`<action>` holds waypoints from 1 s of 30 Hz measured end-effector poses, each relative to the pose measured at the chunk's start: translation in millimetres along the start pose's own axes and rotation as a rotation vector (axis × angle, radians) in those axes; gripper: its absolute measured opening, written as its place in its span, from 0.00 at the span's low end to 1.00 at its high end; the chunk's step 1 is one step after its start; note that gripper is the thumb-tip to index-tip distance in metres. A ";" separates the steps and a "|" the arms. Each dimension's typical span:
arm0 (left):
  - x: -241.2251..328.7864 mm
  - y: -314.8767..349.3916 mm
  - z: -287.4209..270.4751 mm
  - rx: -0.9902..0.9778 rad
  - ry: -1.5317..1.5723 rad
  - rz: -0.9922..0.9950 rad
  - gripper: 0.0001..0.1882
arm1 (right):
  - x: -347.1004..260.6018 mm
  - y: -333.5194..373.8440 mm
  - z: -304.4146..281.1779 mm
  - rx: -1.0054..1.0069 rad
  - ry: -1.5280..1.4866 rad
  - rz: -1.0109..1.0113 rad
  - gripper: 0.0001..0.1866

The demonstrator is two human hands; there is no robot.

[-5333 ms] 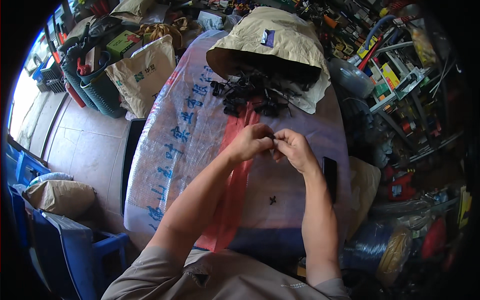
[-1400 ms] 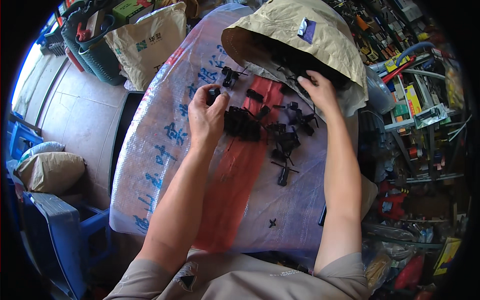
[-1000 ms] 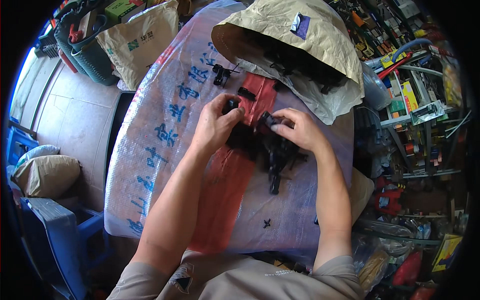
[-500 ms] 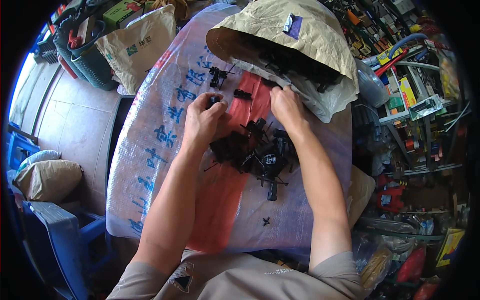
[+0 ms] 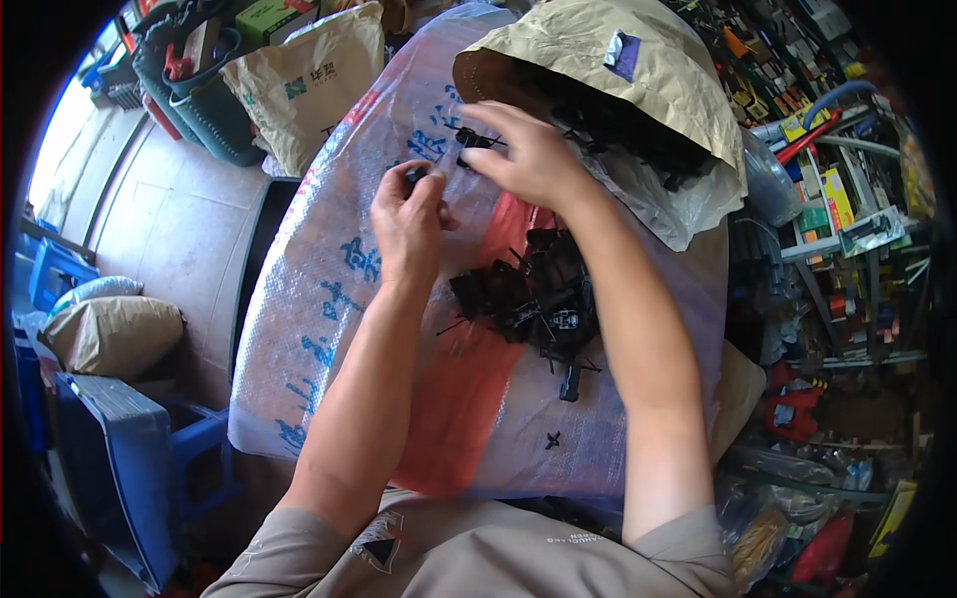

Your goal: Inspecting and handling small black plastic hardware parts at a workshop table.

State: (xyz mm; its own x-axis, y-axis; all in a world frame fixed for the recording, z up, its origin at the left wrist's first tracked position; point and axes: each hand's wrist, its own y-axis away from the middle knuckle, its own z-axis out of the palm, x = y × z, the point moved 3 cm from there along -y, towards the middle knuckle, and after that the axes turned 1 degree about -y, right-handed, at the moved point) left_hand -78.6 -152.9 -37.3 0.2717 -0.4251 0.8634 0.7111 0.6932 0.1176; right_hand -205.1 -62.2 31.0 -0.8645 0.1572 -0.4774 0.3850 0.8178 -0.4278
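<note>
My left hand [image 5: 407, 224] is closed, with a small black plastic part [image 5: 415, 174] pinched between thumb and fingers. Over to its upper right, my right hand [image 5: 533, 159] is slightly blurred, its fingers and thumb spread around a black plastic piece with thin rods [image 5: 472, 142] on the woven sheet [image 5: 329, 259]. Whether the fingers touch that piece I cannot tell. Below both hands lies a heap of black plastic parts [image 5: 528, 299], some with thin rods sticking out. A tiny black cross-shaped piece [image 5: 552, 440] lies by itself nearer to me.
A brown paper sack [image 5: 638, 90] lies open at the far side, with dark parts inside. Another paper bag [image 5: 309, 95] and a dark green bin [image 5: 209, 120] stand at the far left. A blue plastic stool [image 5: 120, 439] is on my left; cluttered shelves [image 5: 827, 259] fill the right.
My right hand has left the sack's mouth and moved left to the black piece near my left hand. My left hand keeps its small part. The view has shifted slightly.
</note>
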 end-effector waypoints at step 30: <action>3.5 37.5 28.7 -0.583 0.471 -0.477 0.09 | -72.4 164.8 -31.1 -0.037 0.082 0.580 0.15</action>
State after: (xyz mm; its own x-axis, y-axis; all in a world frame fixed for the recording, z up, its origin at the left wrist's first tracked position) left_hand -69.6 -111.7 -15.7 0.0096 -0.8775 0.4795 0.9990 0.0292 0.0336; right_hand -89.1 78.4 18.9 -0.5385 0.6261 -0.5640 0.7924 0.6038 -0.0863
